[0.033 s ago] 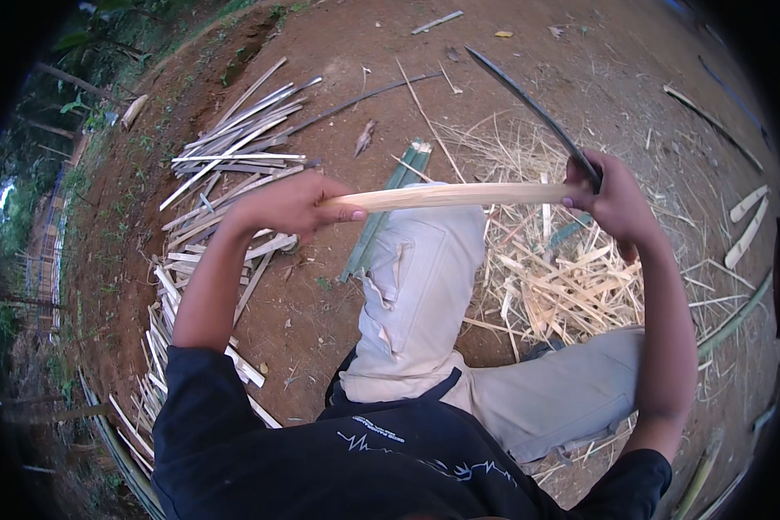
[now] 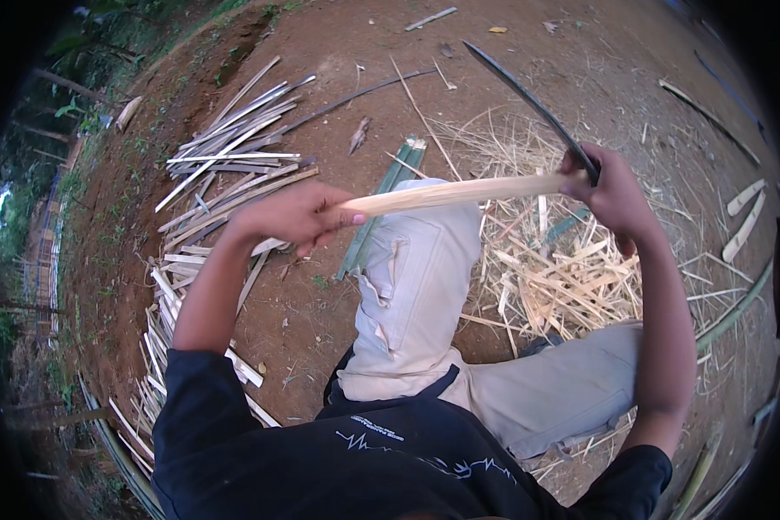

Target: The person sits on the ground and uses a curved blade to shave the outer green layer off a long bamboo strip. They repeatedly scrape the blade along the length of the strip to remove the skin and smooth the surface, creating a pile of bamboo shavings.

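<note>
A pale split-bamboo strip (image 2: 459, 192) spans between my hands above my raised knee, its right end slightly higher. My left hand (image 2: 299, 212) is closed on the strip's left end, the thumb lying along it. In my right hand (image 2: 611, 186) is a machete (image 2: 528, 95) with a long, dark, slightly curved blade pointing away and to the left; its handle is mostly hidden in the fist. The same hand's thumb and fingers meet the strip's right end. Beneath the strip, green bamboo pieces (image 2: 364, 243) lie on the ground beside my knee.
Cut strips (image 2: 234, 143) lie in a loose pile at the left. Pale shavings (image 2: 572, 286) heap up by my right leg (image 2: 554, 373). A green bamboo pole (image 2: 737, 308) and two short pale pieces (image 2: 745, 217) lie at the far right on brown soil.
My left hand has dropped slightly, and the bamboo strip slants up a little more toward the right. The machete stays in my right hand. The surroundings have shifted slightly left.
</note>
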Demonstrator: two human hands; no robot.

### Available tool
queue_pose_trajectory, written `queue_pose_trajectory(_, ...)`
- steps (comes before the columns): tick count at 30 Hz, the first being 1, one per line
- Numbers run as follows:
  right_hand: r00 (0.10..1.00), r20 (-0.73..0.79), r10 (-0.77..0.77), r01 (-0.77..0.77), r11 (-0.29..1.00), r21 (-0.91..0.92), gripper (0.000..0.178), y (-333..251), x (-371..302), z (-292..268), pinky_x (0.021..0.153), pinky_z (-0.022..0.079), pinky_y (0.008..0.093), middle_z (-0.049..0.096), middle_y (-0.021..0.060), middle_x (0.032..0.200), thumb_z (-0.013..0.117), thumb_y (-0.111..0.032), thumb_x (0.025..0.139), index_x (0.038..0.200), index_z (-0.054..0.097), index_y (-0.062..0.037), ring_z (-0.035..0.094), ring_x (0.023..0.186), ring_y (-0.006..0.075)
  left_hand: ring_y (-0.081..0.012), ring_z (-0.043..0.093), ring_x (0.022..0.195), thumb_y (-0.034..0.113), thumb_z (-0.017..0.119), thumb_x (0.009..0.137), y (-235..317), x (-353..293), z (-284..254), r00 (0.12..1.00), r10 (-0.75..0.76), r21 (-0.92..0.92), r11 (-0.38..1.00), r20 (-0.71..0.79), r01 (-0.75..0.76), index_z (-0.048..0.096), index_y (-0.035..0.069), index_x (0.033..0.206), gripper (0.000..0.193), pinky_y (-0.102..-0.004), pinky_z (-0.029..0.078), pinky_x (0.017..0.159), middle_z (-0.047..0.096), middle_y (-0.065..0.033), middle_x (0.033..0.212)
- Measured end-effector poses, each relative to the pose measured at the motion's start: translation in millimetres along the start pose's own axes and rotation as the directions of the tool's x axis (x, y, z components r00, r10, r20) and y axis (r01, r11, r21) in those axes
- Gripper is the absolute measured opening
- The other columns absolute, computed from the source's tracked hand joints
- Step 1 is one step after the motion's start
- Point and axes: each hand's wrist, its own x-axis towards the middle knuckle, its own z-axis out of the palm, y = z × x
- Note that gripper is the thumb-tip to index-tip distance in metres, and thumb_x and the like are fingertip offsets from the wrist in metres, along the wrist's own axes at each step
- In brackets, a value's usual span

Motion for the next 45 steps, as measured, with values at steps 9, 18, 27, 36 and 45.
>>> queue_pose_trajectory(9,0.907,-0.055,-0.418,0.359,0.833,-0.421,0.047,-21.4,-27.5,53.0,0.052,0.049,0.0368,0.055,0.0100,0.081,0.054,-0.014,0.095,0.141,0.048,-0.0245,0.059,0.064,0.0235,-0.0049,0.026,0.037,0.036,0.038,0.106,16.6,34.7,113.7,0.968,0.234,-0.950,0.272,-0.091,-0.155,0.051,0.007,0.095,0.033,-0.0226,0.026,0.036,0.031,0.0047,0.059)
queue_pose_trajectory(18,0.812,0.216,-0.542,0.577,0.688,-0.440,0.058,-55.1,-50.5,68.2,0.052,0.046,0.0385,0.044,0.0082,0.079,0.047,-0.050,0.092,0.148,0.035,-0.0393,0.056,0.068,0.0235,-0.0043,0.026,0.042,0.030,0.032,0.106,49.9,32.7,135.3,0.922,0.359,-0.971,0.127,-0.144,-0.201,0.052,0.004,0.101,0.033,-0.0219,0.023,0.038,0.032,0.0040,0.066)
queue_pose_trajectory(27,0.795,0.048,-0.605,0.541,0.670,-0.507,0.052,-41.1,-33.0,50.2,0.041,0.042,0.0337,0.049,0.0080,0.071,0.048,-0.052,0.094,0.144,0.044,-0.0365,0.052,0.052,0.0205,-0.0039,0.020,0.040,0.034,0.032,0.107,71.2,14.4,142.8,0.931,0.354,-0.988,0.085,-0.091,-0.129,0.044,0.010,0.101,0.028,-0.0226,0.016,0.035,0.027,0.0042,0.062)
queue_pose_trajectory(36,0.756,-0.054,-0.652,0.504,0.633,-0.588,0.052,-28.3,-21.9,46.6,0.042,0.037,0.0299,0.042,0.0010,0.065,0.049,-0.054,0.092,0.142,0.046,-0.0412,0.048,0.049,0.0136,-0.0032,0.019,0.039,0.036,0.032,0.107,71.9,17.6,143.0,0.909,0.395,-0.984,0.058,-0.130,-0.166,0.044,0.011,0.100,0.029,-0.0214,0.015,0.034,0.028,0.0052,0.061)
queue_pose_trajectory(45,0.742,0.000,-0.671,0.487,0.539,-0.687,0.049,-24.8,-15.0,36.2,0.042,0.039,0.0305,0.045,0.0028,0.068,0.049,-0.051,0.094,0.142,0.045,-0.0428,0.048,0.051,0.0146,-0.0022,0.017,0.037,0.037,0.032,0.107,72.0,14.4,141.5,0.933,0.334,-0.982,0.079,-0.136,-0.171,0.042,0.008,0.099,0.031,-0.0219,0.013,0.032,0.025,0.0062,0.057)
